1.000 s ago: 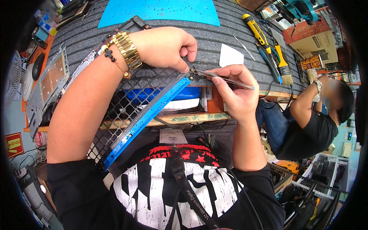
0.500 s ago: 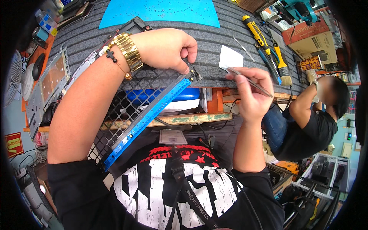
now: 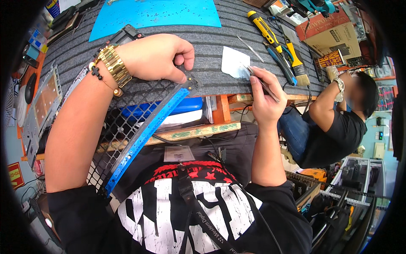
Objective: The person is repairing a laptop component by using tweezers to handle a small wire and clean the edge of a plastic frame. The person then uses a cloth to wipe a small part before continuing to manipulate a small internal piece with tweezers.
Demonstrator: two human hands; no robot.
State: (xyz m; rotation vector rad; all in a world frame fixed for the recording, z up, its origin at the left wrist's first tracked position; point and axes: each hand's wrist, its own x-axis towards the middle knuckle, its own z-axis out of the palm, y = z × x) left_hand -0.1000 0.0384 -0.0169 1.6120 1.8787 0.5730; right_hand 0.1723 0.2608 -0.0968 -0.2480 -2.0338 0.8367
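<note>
My left hand (image 3: 167, 57), fingers curled, pinches the upper end of a long part with a black grid-like mesh (image 3: 131, 112) and a bright blue edge strip (image 3: 146, 137). This part slants from the bench edge down toward my left elbow. Its end near my thumb carries small brass-coloured spots. In my closed right hand (image 3: 268, 97) is a pair of metal tweezers (image 3: 269, 91). Their tips reach the lower right of a small white sheet (image 3: 234, 61) with a shiny, bluish lower corner. Whether the tips hold anything is too small to tell.
A blue mat (image 3: 156, 19) dotted with small dark bits lies on the ribbed grey bench cover. To the right are a yellow cutter (image 3: 264, 29), a blue-handled tool (image 3: 281, 63) and a brush (image 3: 298, 63). Metal panels (image 3: 42, 101) stand left. Another person (image 3: 334, 122) sits at right.
The tweezers in my right hand have moved onto the white sheet's lower part. My view has shifted, so the bench appears farther left. My left hand keeps its grip on the blue-edged part.
</note>
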